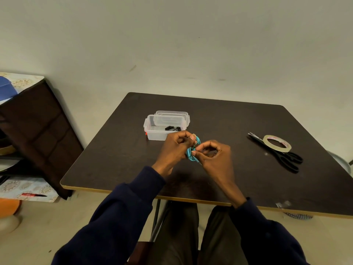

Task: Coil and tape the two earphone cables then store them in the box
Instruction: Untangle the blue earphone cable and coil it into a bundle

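One box (152, 135), one tape roll (273, 147), one scissors (282, 156) (black), one cable (191, 157).

A coiled earphone cable (191, 156) showed turquoise against the dark-brown table (229, 119) — the plastic-handled scissors (286, 159) were black, the cloth sleeves (122, 207) navy.

Coiled teal cable (191, 156) just before the clear box (152, 135) (open).

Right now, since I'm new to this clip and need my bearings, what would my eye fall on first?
The bright blue-green cable stands out, bunched in loops between the left hand and right hand above the middle of the table. Just behind sits an open clear box with something black inside, and at its right a tape roll rests on black scissors.
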`<control>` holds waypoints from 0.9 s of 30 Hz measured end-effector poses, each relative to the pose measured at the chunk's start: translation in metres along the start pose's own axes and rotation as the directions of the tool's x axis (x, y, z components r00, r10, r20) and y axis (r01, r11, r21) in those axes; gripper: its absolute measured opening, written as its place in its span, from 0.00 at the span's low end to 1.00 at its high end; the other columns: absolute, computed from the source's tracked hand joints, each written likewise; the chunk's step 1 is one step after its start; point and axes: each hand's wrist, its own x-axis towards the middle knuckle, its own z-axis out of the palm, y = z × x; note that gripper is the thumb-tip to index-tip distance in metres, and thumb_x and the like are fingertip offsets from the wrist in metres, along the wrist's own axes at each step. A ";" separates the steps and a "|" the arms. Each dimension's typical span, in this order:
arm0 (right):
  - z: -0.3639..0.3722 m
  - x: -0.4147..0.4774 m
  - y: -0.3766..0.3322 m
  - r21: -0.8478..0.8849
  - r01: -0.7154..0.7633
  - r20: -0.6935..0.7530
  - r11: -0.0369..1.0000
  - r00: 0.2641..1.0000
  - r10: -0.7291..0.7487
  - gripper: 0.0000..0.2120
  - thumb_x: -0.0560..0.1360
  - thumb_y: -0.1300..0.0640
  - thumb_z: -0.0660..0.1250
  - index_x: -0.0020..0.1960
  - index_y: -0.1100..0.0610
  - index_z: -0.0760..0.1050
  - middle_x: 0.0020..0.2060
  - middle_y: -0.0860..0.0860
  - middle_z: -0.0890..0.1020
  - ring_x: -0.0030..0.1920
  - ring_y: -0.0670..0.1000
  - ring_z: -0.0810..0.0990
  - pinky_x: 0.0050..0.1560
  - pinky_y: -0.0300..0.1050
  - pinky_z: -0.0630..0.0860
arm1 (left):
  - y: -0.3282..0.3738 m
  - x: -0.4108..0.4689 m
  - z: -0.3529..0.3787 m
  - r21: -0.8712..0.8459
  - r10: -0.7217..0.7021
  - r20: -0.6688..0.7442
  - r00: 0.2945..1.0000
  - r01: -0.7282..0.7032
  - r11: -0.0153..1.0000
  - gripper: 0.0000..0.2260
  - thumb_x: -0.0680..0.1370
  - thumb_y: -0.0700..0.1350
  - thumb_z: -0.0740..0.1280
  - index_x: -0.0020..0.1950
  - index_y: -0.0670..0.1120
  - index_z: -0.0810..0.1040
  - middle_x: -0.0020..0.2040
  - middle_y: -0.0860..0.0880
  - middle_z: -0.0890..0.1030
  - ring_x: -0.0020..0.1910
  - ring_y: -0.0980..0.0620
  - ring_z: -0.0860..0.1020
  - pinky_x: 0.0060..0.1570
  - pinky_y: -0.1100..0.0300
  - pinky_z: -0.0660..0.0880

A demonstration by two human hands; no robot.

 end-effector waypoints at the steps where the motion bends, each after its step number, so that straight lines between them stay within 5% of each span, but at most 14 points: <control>1: 0.002 0.002 0.002 0.002 -0.023 -0.004 1.000 1.000 0.023 0.08 0.69 0.63 0.78 0.44 0.57 0.80 0.40 0.49 0.83 0.39 0.40 0.81 0.39 0.31 0.77 | 0.001 0.000 0.000 -0.007 -0.003 0.000 1.000 0.003 1.000 0.07 0.82 0.43 0.66 0.51 0.41 0.82 0.50 0.41 0.84 0.50 0.43 0.85 0.48 0.46 0.84; 5: 0.007 0.011 0.008 0.077 -0.197 0.001 0.977 0.980 0.198 0.18 0.70 0.61 0.77 0.54 0.54 0.73 0.46 0.50 0.79 0.43 0.43 0.81 0.38 0.30 0.77 | 0.002 -0.002 0.001 -0.002 -0.010 0.041 0.999 0.010 1.000 0.06 0.83 0.42 0.66 0.51 0.42 0.81 0.51 0.42 0.84 0.49 0.44 0.85 0.44 0.49 0.84; 8: 0.004 0.015 0.007 0.104 -0.142 0.095 0.984 0.987 0.132 0.19 0.73 0.62 0.74 0.61 0.53 0.75 0.54 0.48 0.80 0.53 0.45 0.81 0.43 0.29 0.77 | 0.002 -0.003 0.001 -0.032 -0.019 0.082 0.996 0.022 0.999 0.06 0.83 0.42 0.66 0.53 0.40 0.80 0.51 0.40 0.84 0.48 0.42 0.85 0.43 0.48 0.84; 12: -0.001 0.009 0.006 0.267 -0.102 0.190 0.958 0.980 0.051 0.11 0.76 0.65 0.70 0.57 0.57 0.81 0.48 0.50 0.86 0.48 0.49 0.86 0.46 0.40 0.82 | 0.001 -0.003 -0.002 -0.006 -0.020 0.092 0.996 0.021 1.000 0.07 0.82 0.42 0.67 0.54 0.38 0.80 0.50 0.39 0.84 0.47 0.41 0.86 0.45 0.46 0.84; 21: -0.010 0.001 0.008 0.559 -0.427 0.368 0.711 0.896 0.249 0.16 0.69 0.58 0.75 0.56 0.56 0.81 0.52 0.57 0.85 0.54 0.57 0.85 0.50 0.47 0.83 | 0.001 0.001 -0.002 0.141 -0.008 0.065 0.998 -0.001 0.990 0.06 0.81 0.43 0.68 0.51 0.43 0.82 0.49 0.42 0.85 0.49 0.44 0.85 0.50 0.41 0.83; 27: -0.008 0.005 0.009 0.486 -0.375 0.317 0.789 0.917 0.241 0.11 0.74 0.70 0.69 0.53 0.59 0.79 0.47 0.57 0.86 0.50 0.58 0.86 0.49 0.48 0.83 | 0.002 0.001 0.002 0.180 0.010 0.076 0.997 -0.023 0.983 0.07 0.81 0.46 0.67 0.50 0.45 0.82 0.47 0.44 0.86 0.46 0.47 0.86 0.48 0.45 0.84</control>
